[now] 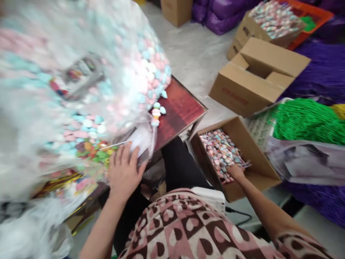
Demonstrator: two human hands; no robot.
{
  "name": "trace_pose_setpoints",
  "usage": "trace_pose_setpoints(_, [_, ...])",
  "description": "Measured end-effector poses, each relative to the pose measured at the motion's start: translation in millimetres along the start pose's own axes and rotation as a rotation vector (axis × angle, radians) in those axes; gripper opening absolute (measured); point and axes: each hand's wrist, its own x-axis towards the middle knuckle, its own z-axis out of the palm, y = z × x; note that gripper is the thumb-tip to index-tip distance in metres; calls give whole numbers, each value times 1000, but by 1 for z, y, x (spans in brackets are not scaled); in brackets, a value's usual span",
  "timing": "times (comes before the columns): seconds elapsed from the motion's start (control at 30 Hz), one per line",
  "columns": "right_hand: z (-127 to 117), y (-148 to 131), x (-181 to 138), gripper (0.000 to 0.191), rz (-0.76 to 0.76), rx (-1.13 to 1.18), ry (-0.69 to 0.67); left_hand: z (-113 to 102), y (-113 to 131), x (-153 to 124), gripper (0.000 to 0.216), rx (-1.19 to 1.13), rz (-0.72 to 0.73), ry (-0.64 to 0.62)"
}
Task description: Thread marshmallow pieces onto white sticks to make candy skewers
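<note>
The grey floor (pixel 194 54) is the largest surface; purple bundles (pixel 226 14) lie at its far side and a heap of green cords (pixel 312 120) is at the right. The red-brown counter (pixel 184 108) is mostly covered by a big clear bag (pixel 129 46), full of pastel pieces (pixel 155 68). At the counter's right corner there is some bare wood, and beyond this edge the floor is open up to an open carton (pixel 237 95). Nearer, just beside the counter's corner, stands a cardboard box (pixel 260 160), with a mixed pile (pixel 219 154) of pink, white and blue at its left side. The right hand (pixel 235 172) reaches into this pile; its fingers are partly hidden, so I cannot tell if they pinch something. The left hand (pixel 125 172) is palm down at the counter's near edge, its fingers a little spread. At their tips lies a thin white stick (pixel 115 145), near small green, orange and yellow pieces (pixel 91 149). The pastel pieces look rounded, pink, white and pale blue.
</note>
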Motion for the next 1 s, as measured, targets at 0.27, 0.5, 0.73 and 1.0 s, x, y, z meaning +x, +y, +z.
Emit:
trace_pose_setpoints(0.27, [-81, -103, -18, 37, -449, 311, 174, -8, 5, -2, 49, 97, -6, 4])
trace_pose_setpoints(0.5, [-163, -210, -123, 37, -917, 839, 348, -9, 7, -7, 47, 47, -23, 28])
trace_pose_setpoints(0.73, [-163, -298, -131, 29, -1186, 530, 574, -9, 6, -13, 46, 7, -21, 51])
trace_pose_setpoints(1.0, [-173, -362, -111, 40, -1341, 126, 663, -6, 2, -17, 46, -14, 9, 77])
